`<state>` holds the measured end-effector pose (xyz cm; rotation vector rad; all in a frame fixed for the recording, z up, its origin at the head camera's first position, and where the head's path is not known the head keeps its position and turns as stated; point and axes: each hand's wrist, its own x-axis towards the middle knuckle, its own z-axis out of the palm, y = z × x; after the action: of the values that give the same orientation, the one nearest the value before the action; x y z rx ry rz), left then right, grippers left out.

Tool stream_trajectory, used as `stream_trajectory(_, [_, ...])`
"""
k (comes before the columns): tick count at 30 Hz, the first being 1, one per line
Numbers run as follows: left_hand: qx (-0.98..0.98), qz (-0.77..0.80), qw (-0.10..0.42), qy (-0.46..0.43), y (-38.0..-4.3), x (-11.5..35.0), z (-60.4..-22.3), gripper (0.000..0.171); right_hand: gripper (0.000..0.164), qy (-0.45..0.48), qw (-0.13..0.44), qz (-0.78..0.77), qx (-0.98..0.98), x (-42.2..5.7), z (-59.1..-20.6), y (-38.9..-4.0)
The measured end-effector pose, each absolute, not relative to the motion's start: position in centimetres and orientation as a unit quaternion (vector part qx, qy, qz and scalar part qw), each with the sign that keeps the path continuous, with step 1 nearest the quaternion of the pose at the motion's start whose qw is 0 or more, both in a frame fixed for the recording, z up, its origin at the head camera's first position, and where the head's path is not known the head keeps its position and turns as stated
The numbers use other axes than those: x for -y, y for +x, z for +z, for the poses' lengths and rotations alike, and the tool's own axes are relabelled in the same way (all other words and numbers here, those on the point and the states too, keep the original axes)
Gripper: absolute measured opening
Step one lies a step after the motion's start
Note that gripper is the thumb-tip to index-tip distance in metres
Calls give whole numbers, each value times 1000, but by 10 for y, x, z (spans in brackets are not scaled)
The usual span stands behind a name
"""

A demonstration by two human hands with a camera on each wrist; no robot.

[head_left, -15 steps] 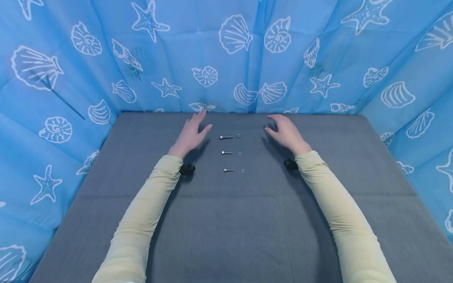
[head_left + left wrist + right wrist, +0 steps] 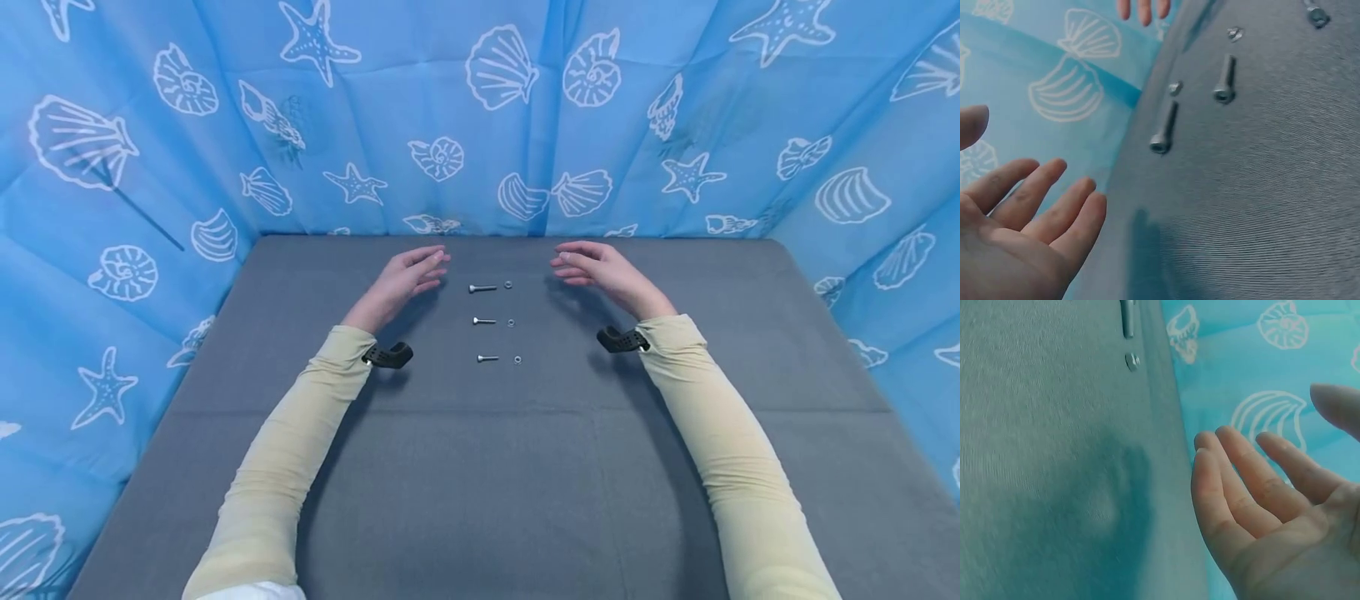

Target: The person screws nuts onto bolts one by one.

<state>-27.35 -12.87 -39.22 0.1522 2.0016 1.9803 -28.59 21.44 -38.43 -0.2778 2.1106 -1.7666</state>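
Observation:
Three socket-head bolts lie in a column on the grey cloth: a far bolt [image 2: 483,288], a middle bolt [image 2: 484,321] and a near bolt [image 2: 488,358]. Just right of each is its own small nut: the far nut [image 2: 508,285], the middle nut [image 2: 512,322] and the near nut [image 2: 517,360]. To the left of the far bolt my left hand [image 2: 397,283] hovers over the table, palm inward, fingers relaxed and holding nothing. My right hand [image 2: 603,271] mirrors it on the other side of the nuts, its fingers [image 2: 1266,481] loosely extended with nothing between them.
A grey cloth-covered table [image 2: 480,492] spreads beneath both arms. Blue curtains [image 2: 420,100] printed with white shells and starfish rise behind its far edge and along both sides. Each wrist wears a black strap mount [image 2: 390,356].
Both hands have turned at the wrist so that the palms face inward, with the fingers now closer together. The bolts and nuts lie as before; the head view has shifted slightly.

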Motion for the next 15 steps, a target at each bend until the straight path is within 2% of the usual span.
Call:
stream_trajectory(5, [-657, 723, 208, 35, -274, 126, -402, 53, 52, -84, 206, -651, -725, -206, -390, -289])
stream_trajectory(15, [-664, 713, 225, -9, -278, 113, -413, 51, 48, -71, 230, -681, -691, -184, -406, -291])
